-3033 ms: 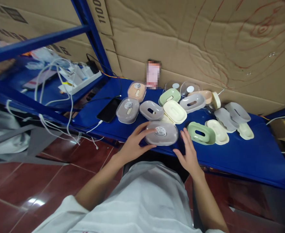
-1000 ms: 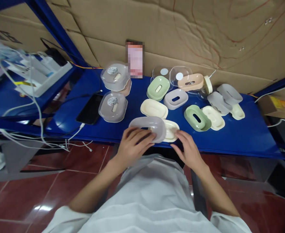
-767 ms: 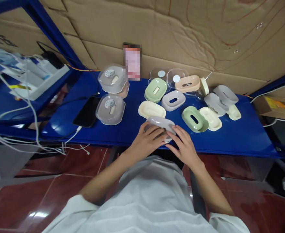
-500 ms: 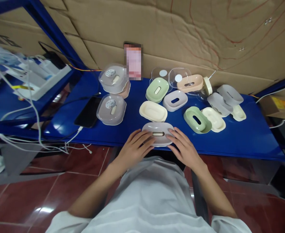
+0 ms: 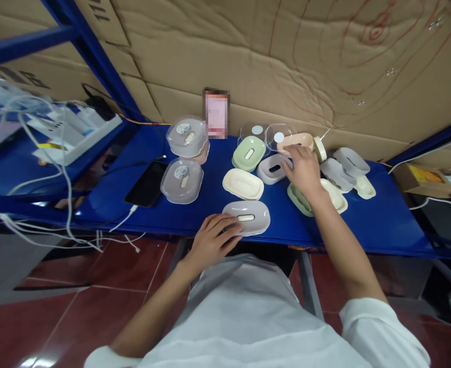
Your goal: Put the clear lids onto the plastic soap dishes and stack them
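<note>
A grey soap dish (image 5: 248,217) with a cream insert sits at the front edge of the blue shelf (image 5: 382,225). My left hand (image 5: 212,240) rests against its left side, fingers spread. My right hand (image 5: 304,168) is stretched out to the back over a grey tray (image 5: 269,169), its fingertips near the clear lids (image 5: 273,134) and the peach dish (image 5: 302,140). It holds nothing that I can see. A green dish (image 5: 298,199) lies partly under my right wrist.
Two closed grey boxes (image 5: 181,179) and a stacked pair (image 5: 187,137) stand at left beside a black phone (image 5: 147,184). Cream tray (image 5: 243,184), green dish (image 5: 248,153), grey and cream parts (image 5: 348,166) lie at right. Cables and a power strip (image 5: 72,133) crowd the left shelf.
The grey dish was set down on the cream insert at the front edge. My right hand has left it and reached back toward the clear lids. My left hand stays on the dish.
</note>
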Available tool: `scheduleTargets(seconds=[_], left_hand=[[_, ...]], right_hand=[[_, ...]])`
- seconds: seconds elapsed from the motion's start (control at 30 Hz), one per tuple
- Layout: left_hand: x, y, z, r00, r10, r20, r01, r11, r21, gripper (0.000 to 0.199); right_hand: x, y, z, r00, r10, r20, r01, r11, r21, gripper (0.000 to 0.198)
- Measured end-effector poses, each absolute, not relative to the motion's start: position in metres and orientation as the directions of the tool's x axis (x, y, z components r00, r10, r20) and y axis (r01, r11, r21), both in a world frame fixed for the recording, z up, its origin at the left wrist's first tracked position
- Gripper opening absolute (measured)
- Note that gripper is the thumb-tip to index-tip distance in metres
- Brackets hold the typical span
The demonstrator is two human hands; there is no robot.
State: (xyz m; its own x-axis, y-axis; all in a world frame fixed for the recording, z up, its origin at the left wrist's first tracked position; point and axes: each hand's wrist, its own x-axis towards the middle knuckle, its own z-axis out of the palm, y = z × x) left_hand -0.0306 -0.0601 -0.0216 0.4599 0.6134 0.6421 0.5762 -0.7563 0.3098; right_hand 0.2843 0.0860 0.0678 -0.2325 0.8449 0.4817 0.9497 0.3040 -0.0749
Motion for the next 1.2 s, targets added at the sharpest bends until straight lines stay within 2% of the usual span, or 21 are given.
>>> scheduleTargets(seconds=[0.1, 0.2, 0.23, 0.3, 0.37, 0.4, 0.47, 0.53, 0.63, 0.7, 0.8, 0.9, 0.97, 1.07, 1.13, 1.2], left_hand=[[-0.031, -0.061, -0.022, 0.457, 0.611, 0.647, 0.559, -0.763, 0.325, 0.022], [-0.032, -0.061, -0.023, 0.454, 0.614, 0.645, 0.535, -0.767, 0.354, 0.024], [-0.033, -0.061, -0.022, 0.451, 0.616, 0.646, 0.530, -0.767, 0.362, 0.025], [-0.032, -0.061, -0.022, 0.437, 0.619, 0.653, 0.534, -0.762, 0.366, 0.026], [-0.030, -0.061, -0.022, 0.405, 0.627, 0.666, 0.561, -0.745, 0.361, 0.026], [-0.028, -0.061, -0.023, 0.388, 0.633, 0.669, 0.577, -0.733, 0.359, 0.026], [-0.025, -0.061, -0.024, 0.361, 0.646, 0.673, 0.604, -0.712, 0.359, 0.027], [-0.022, -0.061, -0.026, 0.345, 0.662, 0.665, 0.628, -0.690, 0.361, 0.034], [-0.019, -0.062, -0.029, 0.271, 0.704, 0.656, 0.650, -0.637, 0.415, 0.056], [-0.019, -0.063, -0.029, 0.230, 0.722, 0.653, 0.645, -0.615, 0.454, 0.070], [-0.022, -0.063, -0.028, 0.270, 0.733, 0.624, 0.652, -0.616, 0.442, 0.071], [-0.025, -0.062, -0.025, 0.310, 0.753, 0.580, 0.653, -0.612, 0.446, 0.066], [-0.026, -0.062, -0.024, 0.307, 0.775, 0.552, 0.637, -0.599, 0.486, 0.063], [-0.026, -0.061, -0.022, 0.287, 0.810, 0.511, 0.613, -0.565, 0.552, 0.061], [-0.027, -0.062, -0.021, 0.272, 0.825, 0.495, 0.607, -0.547, 0.577, 0.060], [-0.029, -0.062, -0.020, 0.275, 0.832, 0.482, 0.603, -0.540, 0.587, 0.059]], right_hand=[[0.261, 0.137, 0.066, -0.228, 0.904, 0.361, 0.971, 0.239, 0.016, 0.031], [0.247, 0.144, 0.064, -0.241, 0.904, 0.353, 0.967, 0.256, 0.005, 0.028], [0.247, 0.137, 0.065, -0.235, 0.887, 0.397, 0.961, 0.273, -0.040, 0.029], [0.251, 0.115, 0.069, -0.184, 0.832, 0.524, 0.902, 0.355, -0.246, 0.029], [0.255, 0.087, 0.075, -0.093, 0.793, 0.602, 0.693, 0.486, -0.533, 0.028], [0.256, 0.073, 0.079, -0.062, 0.803, 0.593, 0.547, 0.525, -0.653, 0.029], [0.251, 0.046, 0.084, -0.068, 0.866, 0.495, 0.287, 0.492, -0.822, 0.034], [0.241, 0.023, 0.085, -0.112, 0.937, 0.332, 0.098, 0.343, -0.934, 0.040], [0.220, -0.008, 0.073, -0.151, 0.983, 0.104, -0.091, 0.091, -0.992, 0.044], [0.211, -0.028, 0.061, -0.156, 0.988, 0.019, -0.149, -0.004, -0.989, 0.040], [0.212, -0.055, 0.042, -0.132, 0.991, -0.014, -0.053, -0.021, -0.998, 0.036], [0.226, -0.072, 0.029, -0.080, 0.996, 0.036, 0.197, 0.051, -0.979, 0.037], [0.235, -0.077, 0.024, -0.083, 0.992, 0.092, 0.406, 0.118, -0.906, 0.039], [0.243, -0.077, 0.019, -0.043, 0.971, 0.233, 0.667, 0.202, -0.718, 0.039], [0.243, -0.074, 0.016, -0.065, 0.946, 0.318, 0.730, 0.262, -0.631, 0.058], [0.241, -0.071, 0.013, -0.213, 0.920, 0.330, 0.725, 0.375, -0.577, 0.071]])
